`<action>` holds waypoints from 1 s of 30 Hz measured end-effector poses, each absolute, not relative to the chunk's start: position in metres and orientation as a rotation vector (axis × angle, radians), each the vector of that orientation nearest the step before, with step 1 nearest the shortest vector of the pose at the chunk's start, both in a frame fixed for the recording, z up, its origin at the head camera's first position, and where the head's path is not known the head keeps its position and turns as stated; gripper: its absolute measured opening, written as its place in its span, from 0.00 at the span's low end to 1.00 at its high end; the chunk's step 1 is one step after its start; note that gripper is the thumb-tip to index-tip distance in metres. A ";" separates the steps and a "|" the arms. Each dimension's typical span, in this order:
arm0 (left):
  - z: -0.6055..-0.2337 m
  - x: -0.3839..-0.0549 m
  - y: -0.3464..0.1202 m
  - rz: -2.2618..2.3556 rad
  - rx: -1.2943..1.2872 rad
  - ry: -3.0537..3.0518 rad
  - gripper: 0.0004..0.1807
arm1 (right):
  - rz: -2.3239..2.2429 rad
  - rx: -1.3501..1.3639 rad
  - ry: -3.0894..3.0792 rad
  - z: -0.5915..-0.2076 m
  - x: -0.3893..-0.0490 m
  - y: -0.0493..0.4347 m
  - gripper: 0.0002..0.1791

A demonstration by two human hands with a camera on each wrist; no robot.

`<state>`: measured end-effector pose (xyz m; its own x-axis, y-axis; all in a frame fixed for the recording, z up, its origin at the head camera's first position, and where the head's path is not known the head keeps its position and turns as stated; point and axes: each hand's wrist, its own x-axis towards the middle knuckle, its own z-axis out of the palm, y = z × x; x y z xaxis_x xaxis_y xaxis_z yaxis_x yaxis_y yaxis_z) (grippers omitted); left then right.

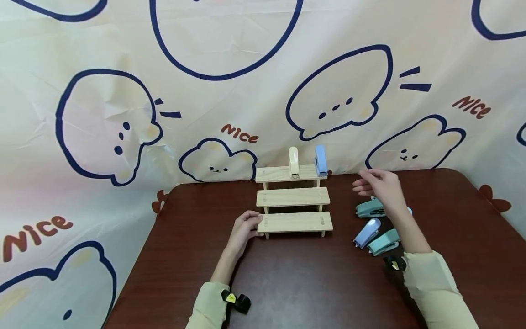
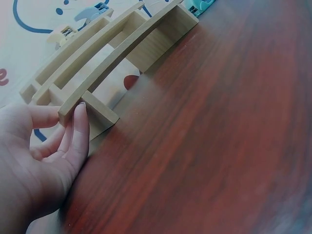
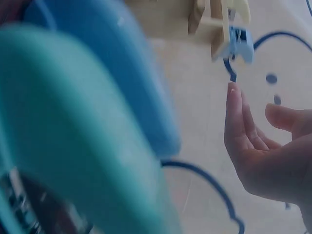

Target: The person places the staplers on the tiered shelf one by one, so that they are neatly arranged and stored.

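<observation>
A three-tier wooden rack [image 1: 293,222] stands at the back of the table. My left hand [image 1: 243,230] pinches the left end of its lowest step, thumb and fingers on either side of the board [image 2: 87,92]. On the top step stand a cream stapler [image 1: 293,161] and a light blue stapler [image 1: 320,160]. My right hand [image 1: 382,185] is held in the air right of the rack, thumb apart from the fingers and nothing between them in the right wrist view. Beneath it lie a teal stapler [image 1: 370,208], a periwinkle stapler [image 1: 367,233] and a mint stapler [image 1: 384,242].
A dark reddish-brown table [image 1: 308,283] carries everything. Behind it hangs a pale cloth [image 1: 230,105] with blue-outlined cartoon figures, right at the table's back edge. Part of another blue item [image 1: 409,210] shows beside my right forearm.
</observation>
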<state>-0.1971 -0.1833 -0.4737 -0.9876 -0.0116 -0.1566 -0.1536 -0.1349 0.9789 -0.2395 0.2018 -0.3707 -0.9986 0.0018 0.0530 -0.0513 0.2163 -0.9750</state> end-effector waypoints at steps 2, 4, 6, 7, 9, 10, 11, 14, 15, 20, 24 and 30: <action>-0.475 -0.196 -0.182 2.288 -0.189 1.996 0.11 | 1.970 0.010 -2.400 -0.374 -0.237 0.213 0.27; -0.476 -0.195 -0.181 2.283 -0.183 1.993 0.12 | 2.015 -0.034 -2.385 -0.376 -0.235 0.224 0.23; -0.477 -0.194 -0.181 2.280 -0.182 1.992 0.12 | 2.062 -0.076 -2.365 -0.379 -0.235 0.236 0.20; -0.477 -0.194 -0.181 2.281 -0.189 1.991 0.12 | 2.072 -0.094 -2.363 -0.381 -0.235 0.241 0.19; -0.478 -0.193 -0.182 2.279 -0.194 2.004 0.13 | 2.094 -0.125 -2.342 -0.383 -0.237 0.249 0.18; -0.479 -0.193 -0.182 2.280 -0.200 2.009 0.13 | 2.089 -0.137 -2.338 -0.384 -0.238 0.253 0.20; -0.479 -0.193 -0.182 2.278 -0.205 2.017 0.13 | 2.077 -0.152 -2.339 -0.385 -0.238 0.256 0.21; -0.480 -0.192 -0.184 2.271 -0.208 2.027 0.14 | 1.995 -0.201 -2.377 -0.389 -0.239 0.262 0.26; -0.480 -0.192 -0.184 2.271 -0.209 2.022 0.14 | 1.964 -0.211 -2.393 -0.391 -0.239 0.264 0.28; -0.479 -0.191 -0.185 2.265 -0.198 2.018 0.13 | 1.862 -0.225 -2.438 -0.398 -0.238 0.270 0.31; -0.478 -0.194 -0.185 2.264 -0.184 2.031 0.13 | 1.865 -0.227 -2.443 -0.400 -0.239 0.273 0.31; -0.476 -0.200 -0.184 2.266 -0.172 2.033 0.13 | 1.840 -0.229 -2.451 -0.402 -0.244 0.276 0.30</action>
<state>-0.1997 -0.1836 -0.4763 -0.9894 -0.0064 -0.1451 -0.1436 -0.1088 0.9836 -0.2435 0.2759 -0.4022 -0.9866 0.1591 -0.0347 0.0778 0.2731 -0.9588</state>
